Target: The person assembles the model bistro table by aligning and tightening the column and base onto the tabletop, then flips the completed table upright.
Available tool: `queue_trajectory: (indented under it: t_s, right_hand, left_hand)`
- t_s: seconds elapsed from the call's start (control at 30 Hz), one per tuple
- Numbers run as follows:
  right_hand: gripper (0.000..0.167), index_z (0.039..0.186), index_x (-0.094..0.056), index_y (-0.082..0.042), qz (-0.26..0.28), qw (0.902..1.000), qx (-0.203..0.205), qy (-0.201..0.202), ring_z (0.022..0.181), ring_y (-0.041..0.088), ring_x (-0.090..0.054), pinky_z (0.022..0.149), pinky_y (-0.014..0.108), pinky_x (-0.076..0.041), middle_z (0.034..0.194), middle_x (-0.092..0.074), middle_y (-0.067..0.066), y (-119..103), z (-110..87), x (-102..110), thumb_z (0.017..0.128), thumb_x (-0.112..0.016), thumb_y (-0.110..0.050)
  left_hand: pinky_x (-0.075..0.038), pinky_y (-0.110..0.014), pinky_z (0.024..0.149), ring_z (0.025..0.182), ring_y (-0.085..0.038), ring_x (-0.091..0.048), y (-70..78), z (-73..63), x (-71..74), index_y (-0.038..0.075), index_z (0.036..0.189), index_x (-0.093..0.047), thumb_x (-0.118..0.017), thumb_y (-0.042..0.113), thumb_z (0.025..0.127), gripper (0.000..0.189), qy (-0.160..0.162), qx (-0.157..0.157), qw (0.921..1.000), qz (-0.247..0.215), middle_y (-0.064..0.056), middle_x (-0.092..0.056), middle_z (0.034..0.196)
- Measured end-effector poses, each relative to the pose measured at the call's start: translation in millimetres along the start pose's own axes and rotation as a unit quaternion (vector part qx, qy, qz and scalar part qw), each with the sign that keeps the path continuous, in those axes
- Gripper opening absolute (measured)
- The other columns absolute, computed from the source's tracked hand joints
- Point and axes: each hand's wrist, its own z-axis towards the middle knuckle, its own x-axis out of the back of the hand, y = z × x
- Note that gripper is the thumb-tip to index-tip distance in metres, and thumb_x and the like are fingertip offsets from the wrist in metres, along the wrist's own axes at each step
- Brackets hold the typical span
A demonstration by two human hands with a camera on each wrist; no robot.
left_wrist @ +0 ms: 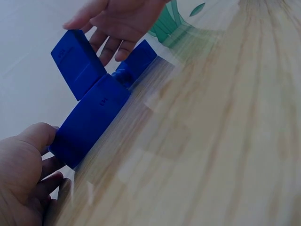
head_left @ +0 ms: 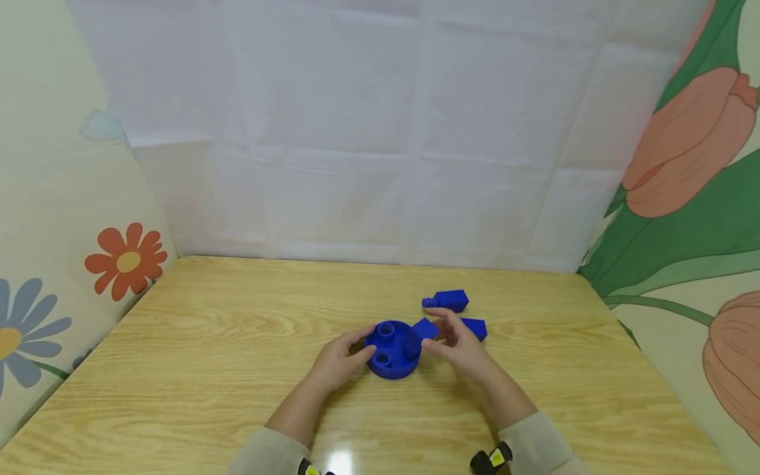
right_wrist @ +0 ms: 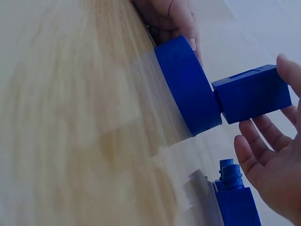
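Head view: the left hand (head_left: 338,361) grips the round blue base (head_left: 393,374) at its left side, thumb and fingers bent against the rim. The right hand (head_left: 460,343) pinches a blue block (head_left: 425,328) between thumb and fingertips, the block tilted over the right part of the base; in the right wrist view the hand's lower fingers spread loosely beneath it. The base rests on the wooden surface (head_left: 208,369), between the hands, with two round sockets showing.

The inner end of the pinched block is hidden, so whether it sits in a socket cannot be told. A second block (head_left: 475,328) lies just beyond the right hand, partly covered by it. A third block (head_left: 452,301), its threaded end pointing left, lies behind the right hand. The lower picture edge of the right wrist view cuts off a threaded piece.

The surface runs wide to the left and right of the forearms; its back edge meets a white sheet (head_left: 326,132), well apart from the base. Its near edge falls outside the head view.
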Motion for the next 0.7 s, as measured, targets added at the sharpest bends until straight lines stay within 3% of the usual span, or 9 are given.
queue_trajectory:
  t_s: [0.2,0.43,0.6,0.7]
  right_hand:
    - [0.052,0.14,-0.05,-0.007,-0.035,0.9991,0.01,-0.022,0.098,0.014,-0.056,0.085,0.028,-0.048,0.134,-0.055,0.019,-0.1,-1.1,-0.6,0.093,-0.067,-0.019]
    - [0.044,0.142,-0.045,0.004,0.018,0.9985,0.03,-0.043,0.114,0.025,-0.055,0.086,0.029,-0.052,0.141,-0.047,0.028,-2.2,-3.1,6.8,0.1,-0.044,-0.01]
    - [0.044,0.14,-0.048,0.004,0.014,0.9978,0.036,-0.054,0.101,0.013,-0.059,0.085,0.026,-0.052,0.129,-0.053,0.027,-0.4,-3.3,8.2,0.099,-0.053,-0.012]
    - [0.043,0.137,-0.052,0.001,-0.015,0.9976,0.044,-0.051,0.102,0.017,-0.058,0.087,0.025,-0.05,0.127,-0.057,0.023,-0.7,-2.4,6.4,0.097,-0.059,-0.014]
  left_hand:
    - [-0.038,-0.055,0.109,0.131,-0.037,-0.051,1.5,0.1,0.1,0.016,0.137,-0.059,-0.065,0.024,0.094,0.044,-0.005,-0.001,1.0,-0.004,-0.016,-0.059,0.137]
    - [-0.041,-0.054,0.108,0.13,-0.037,-0.052,1.9,0.3,-0.1,0.015,0.136,-0.059,-0.065,0.023,0.094,0.043,-0.009,-0.002,1.0,-0.003,-0.017,-0.059,0.137]
    - [-0.041,-0.054,0.107,0.129,-0.037,-0.053,1.9,0.2,-0.1,0.015,0.136,-0.059,-0.065,0.023,0.094,0.043,-0.007,-0.001,1.0,-0.003,-0.017,-0.059,0.137]
    - [-0.041,-0.054,0.108,0.129,-0.037,-0.053,1.6,0.3,0.0,0.016,0.136,-0.059,-0.066,0.024,0.094,0.044,-0.006,0.003,1.0,-0.001,-0.017,-0.059,0.136]
